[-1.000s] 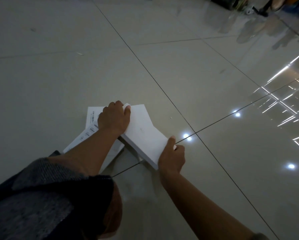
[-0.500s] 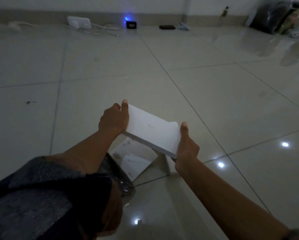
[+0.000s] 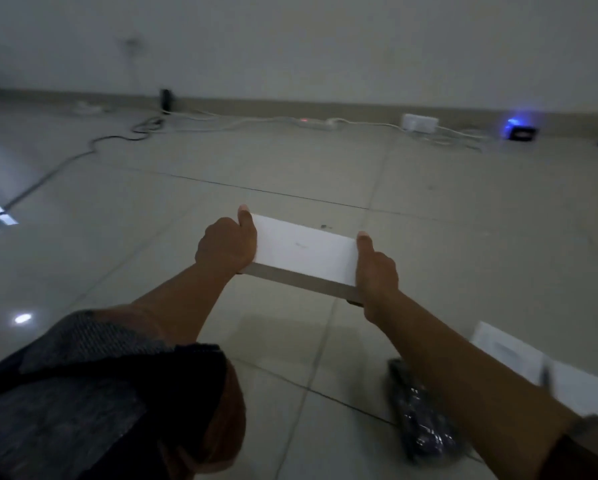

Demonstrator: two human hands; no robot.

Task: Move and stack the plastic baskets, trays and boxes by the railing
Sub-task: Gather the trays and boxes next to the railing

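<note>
Both the left hand (image 3: 226, 249) and right hand (image 3: 377, 271) grip the flat white rectangular box (image 3: 304, 249) by its ends, fingers curled round it, above the tiled floor (image 3: 152, 237).

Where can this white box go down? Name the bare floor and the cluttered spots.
Bare tiles lie ahead of the white box, between it and the cables along the wall. Crowded: low right, where a wrapped dark bundle and white sheets lie under the right hand's forearm.

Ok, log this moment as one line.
white box held off floor | left hand grips left end | right hand grips right end | stacking not shown
</note>
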